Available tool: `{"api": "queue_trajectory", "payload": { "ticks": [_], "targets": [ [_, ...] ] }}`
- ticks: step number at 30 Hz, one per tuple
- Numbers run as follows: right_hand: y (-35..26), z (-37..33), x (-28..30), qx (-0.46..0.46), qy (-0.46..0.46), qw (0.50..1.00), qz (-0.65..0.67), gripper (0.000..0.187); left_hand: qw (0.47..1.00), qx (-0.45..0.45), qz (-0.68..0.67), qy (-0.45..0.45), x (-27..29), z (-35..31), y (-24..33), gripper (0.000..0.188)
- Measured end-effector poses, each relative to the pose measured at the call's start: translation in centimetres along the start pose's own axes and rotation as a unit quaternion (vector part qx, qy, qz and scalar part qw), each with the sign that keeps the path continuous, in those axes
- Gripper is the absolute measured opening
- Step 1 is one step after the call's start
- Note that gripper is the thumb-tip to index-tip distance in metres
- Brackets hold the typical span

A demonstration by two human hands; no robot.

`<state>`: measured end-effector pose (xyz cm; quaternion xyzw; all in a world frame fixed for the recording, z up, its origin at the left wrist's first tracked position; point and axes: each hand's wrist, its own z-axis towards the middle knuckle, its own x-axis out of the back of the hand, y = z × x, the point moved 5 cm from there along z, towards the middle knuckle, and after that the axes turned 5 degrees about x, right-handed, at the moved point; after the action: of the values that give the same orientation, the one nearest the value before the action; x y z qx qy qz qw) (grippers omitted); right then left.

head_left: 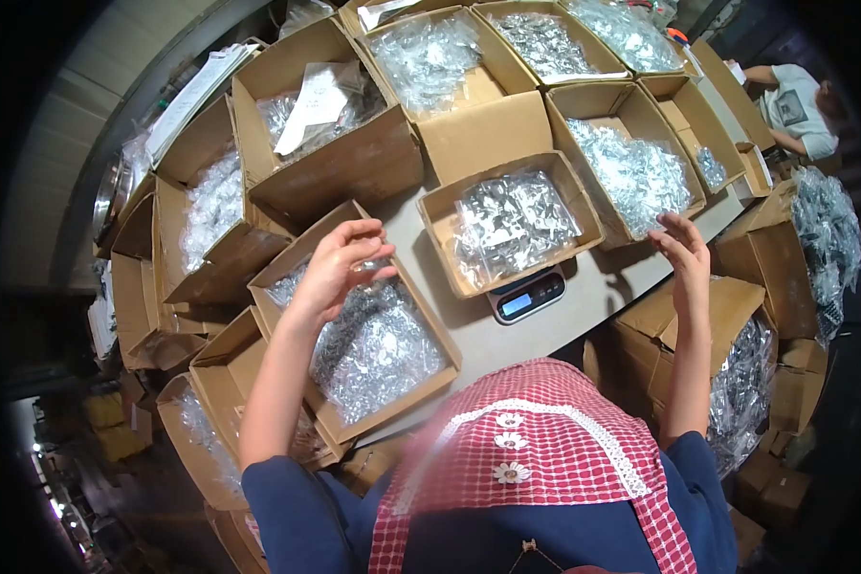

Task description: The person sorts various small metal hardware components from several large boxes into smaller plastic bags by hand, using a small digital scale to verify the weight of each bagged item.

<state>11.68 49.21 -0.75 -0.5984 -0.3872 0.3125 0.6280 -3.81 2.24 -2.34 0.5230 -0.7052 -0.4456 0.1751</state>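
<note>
Over the cardboard box of bagged metal parts [378, 354] on the left, my left hand [340, 263] hovers with its fingers loosely curved and apart, and I see nothing held in it. My right hand [682, 253] is raised by the near right corner of another box [631, 177] of small clear bags; its fingers are spread and hold nothing visible. Between my hands a smaller cardboard box [433, 230] sits on a digital scale [529, 298] with a lit blue display. Shiny metal pieces in clear bags [514, 225] lie in that box.
Several open boxes ring the grey table [493, 349], including a box with white paper on its bags [330, 158]. At the right stand more cartons [655, 335] with bulging clear bags [823, 249]. A person in a light shirt [799, 110] is at the far right.
</note>
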Motion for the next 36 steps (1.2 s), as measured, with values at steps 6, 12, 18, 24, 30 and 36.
{"api": "queue_trajectory", "payload": {
  "ticks": [6,12,18,24,30,36],
  "targets": [
    [1.9,-1.5,-1.5,-0.053,-0.016,0.998,0.026,0.044,0.997,0.043,0.037,-0.043,-1.5,0.5,1.1,0.057],
    [2.4,-2.1,-2.9,-0.076,-0.05,0.996,-0.023,0.051,0.992,0.067,0.071,-0.084,-3.3,1.0,0.3,0.065],
    [1.3,-2.7,-3.7,-0.069,-0.049,0.996,-0.024,0.055,0.98,0.061,0.152,-0.11,-5.2,0.9,-0.1,0.081],
    [1.1,-3.3,-4.8,-0.106,-0.073,0.99,-0.052,0.06,0.965,0.072,0.225,-0.113,-5.5,1.7,-1.1,0.087],
    [5.7,-1.3,-7.4,-0.234,-0.145,0.96,-0.055,0.086,0.95,0.13,0.273,-0.08,-7.1,2.8,-3.2,0.085],
    [7.5,2.7,-10.6,-0.243,-0.152,0.958,0.032,0.069,0.913,-0.075,0.392,0.083,-5.0,6.2,-7.5,0.041]
  ]
}}
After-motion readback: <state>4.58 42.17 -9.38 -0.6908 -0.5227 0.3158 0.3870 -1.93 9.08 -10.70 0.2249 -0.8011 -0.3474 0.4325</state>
